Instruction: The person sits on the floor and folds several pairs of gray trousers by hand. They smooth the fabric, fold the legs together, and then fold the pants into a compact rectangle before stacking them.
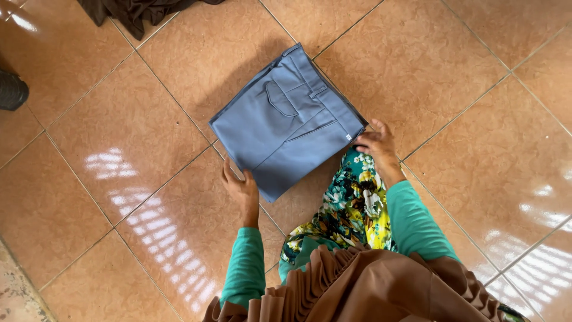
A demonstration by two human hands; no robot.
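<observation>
Two sets of fingers are pressing flat and spread on the folded blue-grey trousers (287, 122): the left hand (241, 188) is touching the bundle's edge at seven o'clock, the right hand (378, 145) its corner at four o'clock, neither curling round the cloth. Trousers are lying on the orange floor tiles (143, 137). A floral-clad knee (351, 206) is crowding in between the wrists. Dark cloth (134, 11) is lying at eleven o'clock, a black shoe (11, 89) at nine
</observation>
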